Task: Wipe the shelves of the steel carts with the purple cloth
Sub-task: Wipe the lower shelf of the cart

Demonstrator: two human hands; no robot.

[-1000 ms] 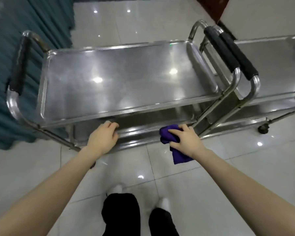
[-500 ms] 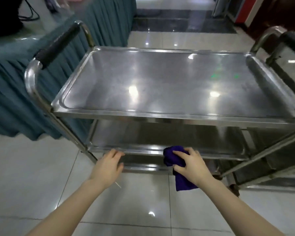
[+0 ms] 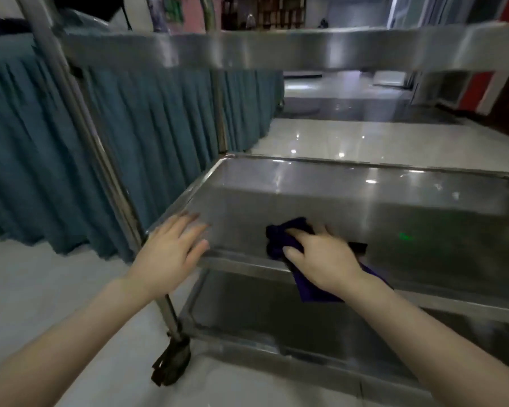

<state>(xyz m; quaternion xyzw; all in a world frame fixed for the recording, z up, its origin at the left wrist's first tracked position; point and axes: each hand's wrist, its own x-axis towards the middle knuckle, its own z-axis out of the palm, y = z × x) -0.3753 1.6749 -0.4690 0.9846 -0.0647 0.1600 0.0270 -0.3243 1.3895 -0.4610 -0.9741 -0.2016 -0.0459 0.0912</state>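
While on shelf (image 3: 365,207), cloth (image 3: 279,240) under fingers (image 3: 301,234).

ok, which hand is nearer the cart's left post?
Left. The left hand sits at the corner of the middle shelf, right beside the post. The right hand is farther right at that shelf's front edge, gripping the cloth.

The steel cart (image 3: 100,160) filled most of the frame, its shiny shelves stacked level. The top shelf (image 3: 276,48) showed only its blurred front rim across the upper edge. The middle shelf (image 3: 350,201), a shallow tray with a raised lip, lay at centre, and the bottom shelf (image 3: 262,312) lay below it. The dark purple cloth (image 3: 279,237) sat bunched on the middle shelf's near edge, held under the right hand (image 3: 323,259), with one end hanging over the front rim.
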